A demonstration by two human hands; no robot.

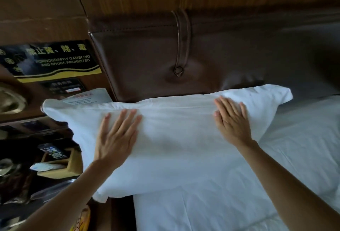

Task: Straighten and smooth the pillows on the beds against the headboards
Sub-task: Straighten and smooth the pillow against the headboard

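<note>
Head-cam view looking down at a bed, w/ two bare forearms reaching in from the bottom edge. Nearest is the white bed sheet (211,212), lightly creased, filling the lower right.

On top of it, toward the head of the bed, lies one white pillow (174,148). It sits lengthwise across the bed, its far long edge touching the headboard, its left end hanging out past the mattress edge over the bedside area. Right far corner sticks up in a point.

Left hand (116,138) rests palm-down on the pillow's left-centre, fingers straight and spread flat, gripping nothing. Right hand (232,122) rests palm-down near the pillow's far right part, fingers flat and slightly fanned, tips close to a long crease running along the top edge; also gripping nothing.

Left of the bed, dim and cluttered: a small open wooden box (60,164) holding a remote control (53,152) and a pale wrapped item; details hard to make out. A yellow-orange packet shows at the bottom edge, partly hidden by the left arm.

Behind the pillow: a padded dark brown leather headboard (211,56) w/ a vertical strap (182,41) ending in a metal ring. Above it, wood panelling. To the left, a black-and-gold sign (49,59) reads "pornography gambling and drugs prohibited" w/ Chinese text above.
</note>
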